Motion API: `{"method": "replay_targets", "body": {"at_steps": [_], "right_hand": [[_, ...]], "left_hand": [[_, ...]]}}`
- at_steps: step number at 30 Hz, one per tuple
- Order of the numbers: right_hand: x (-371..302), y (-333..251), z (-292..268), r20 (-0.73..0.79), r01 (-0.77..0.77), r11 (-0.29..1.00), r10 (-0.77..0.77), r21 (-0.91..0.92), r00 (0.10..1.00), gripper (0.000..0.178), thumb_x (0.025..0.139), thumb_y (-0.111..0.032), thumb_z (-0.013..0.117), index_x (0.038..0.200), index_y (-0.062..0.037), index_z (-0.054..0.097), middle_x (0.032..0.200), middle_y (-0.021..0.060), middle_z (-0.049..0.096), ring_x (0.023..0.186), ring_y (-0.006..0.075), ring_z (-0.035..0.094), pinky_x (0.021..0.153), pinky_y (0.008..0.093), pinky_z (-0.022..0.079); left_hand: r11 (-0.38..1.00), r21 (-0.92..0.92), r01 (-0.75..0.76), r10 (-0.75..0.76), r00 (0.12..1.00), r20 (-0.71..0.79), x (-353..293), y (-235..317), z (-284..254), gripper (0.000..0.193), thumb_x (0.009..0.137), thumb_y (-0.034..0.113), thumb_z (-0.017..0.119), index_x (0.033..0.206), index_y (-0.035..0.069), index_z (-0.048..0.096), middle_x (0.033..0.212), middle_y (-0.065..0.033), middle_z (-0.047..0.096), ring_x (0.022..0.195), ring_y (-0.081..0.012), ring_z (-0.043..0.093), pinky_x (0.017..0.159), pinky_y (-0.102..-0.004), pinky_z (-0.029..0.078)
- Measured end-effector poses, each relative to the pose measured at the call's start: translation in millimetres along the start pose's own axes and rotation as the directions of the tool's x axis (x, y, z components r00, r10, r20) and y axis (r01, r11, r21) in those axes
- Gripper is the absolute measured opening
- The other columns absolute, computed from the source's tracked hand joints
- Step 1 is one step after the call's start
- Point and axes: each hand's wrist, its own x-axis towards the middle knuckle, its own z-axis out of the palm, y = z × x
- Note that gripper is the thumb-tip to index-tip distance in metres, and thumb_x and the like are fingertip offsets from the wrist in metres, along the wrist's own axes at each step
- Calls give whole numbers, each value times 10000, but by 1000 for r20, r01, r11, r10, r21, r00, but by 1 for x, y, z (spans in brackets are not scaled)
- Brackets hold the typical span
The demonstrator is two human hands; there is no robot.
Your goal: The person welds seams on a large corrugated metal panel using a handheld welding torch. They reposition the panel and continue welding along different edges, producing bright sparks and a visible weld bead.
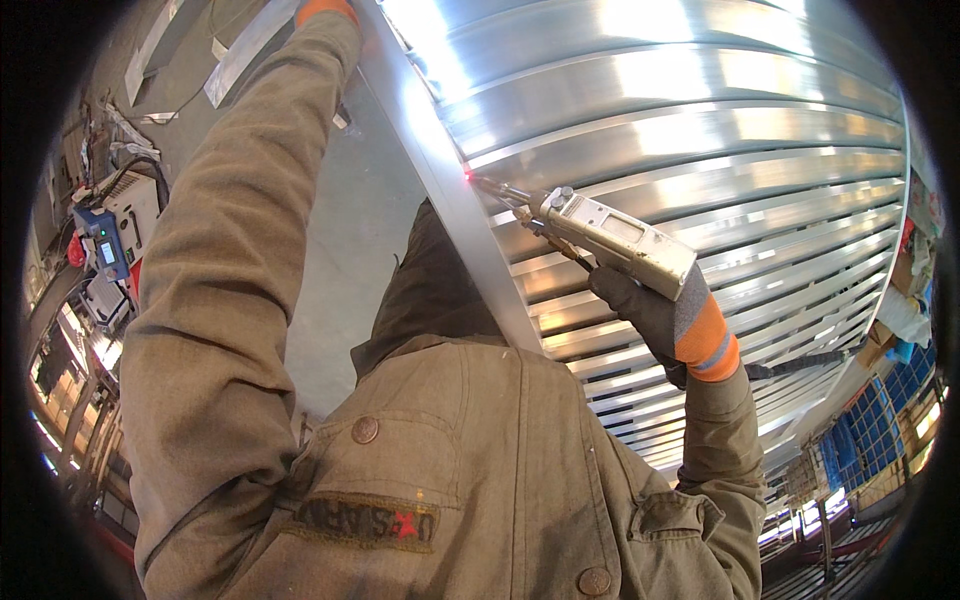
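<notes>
My right hand (650, 315), in a dark glove with a grey and orange cuff, grips a handheld laser welding gun (620, 232). The gun has a boxy silver body and a narrow nozzle pointing up and to the left. A red light spot shows at the nozzle's tip, by the inner edge of a long metal side rail (440, 165). Slats (690, 130) of shiny metal run from that rail toward the right. My left arm stretches far forward; of my left hand only the orange glove cuff (327, 10) shows at the top edge, and its fingers are out of sight.
A machine with a blue control box (102, 243) and a lit screen stands at the left. Metal profiles (245, 50) lie on the grey floor (350, 240) at upper left. Blue crates (870, 430) stand at the right, past the panel's curved edge.
</notes>
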Motion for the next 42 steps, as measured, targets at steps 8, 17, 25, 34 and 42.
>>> {"method": "replay_targets", "body": {"at_steps": [8,17,25,34,42], "right_hand": [[-1,5,2,-8,46,999,-46,-13,999,419,1004,-191,829,1366,-2,735,1143,153,814,974,193,773,830,346,630],[3,3,4,29,232,970,-230,-79,973,469,999,-111,811,1450,-45,701,1257,113,802,1020,187,773,862,347,631],[1,8,4,11,96,995,-96,-42,995,396,1010,-158,816,1379,-36,740,1161,115,810,948,187,761,827,348,620],[-1,7,4,-16,17,999,-17,-44,1000,434,1007,-191,825,1402,-41,728,1101,93,802,883,146,701,786,333,598],[-5,0,3,11,-36,997,37,-74,999,433,990,-106,836,1402,-37,722,1183,28,754,1030,114,665,876,301,577]], "left_hand": [[1000,-4,7,-7,1000,-8,0,-2,0,337,1018,312,699,1289,131,785,1325,-111,768,1243,-312,724,1018,-405,585],[1000,-9,12,-12,1000,-21,-3,-4,1,345,1024,315,691,1302,128,775,1339,-113,760,1255,-311,716,1027,-403,579],[1000,-12,12,-13,1000,-23,-4,-4,-1,352,1030,317,683,1314,126,765,1351,-114,753,1266,-310,709,1035,-402,573],[1000,-22,17,-17,999,-27,-7,-3,-1,361,1036,319,675,1328,123,755,1365,-115,745,1277,-310,700,1044,-400,567],[999,-33,23,-24,999,-38,-9,-4,-3,368,1041,321,668,1340,120,746,1377,-116,738,1288,-309,693,1052,-399,561]]}}
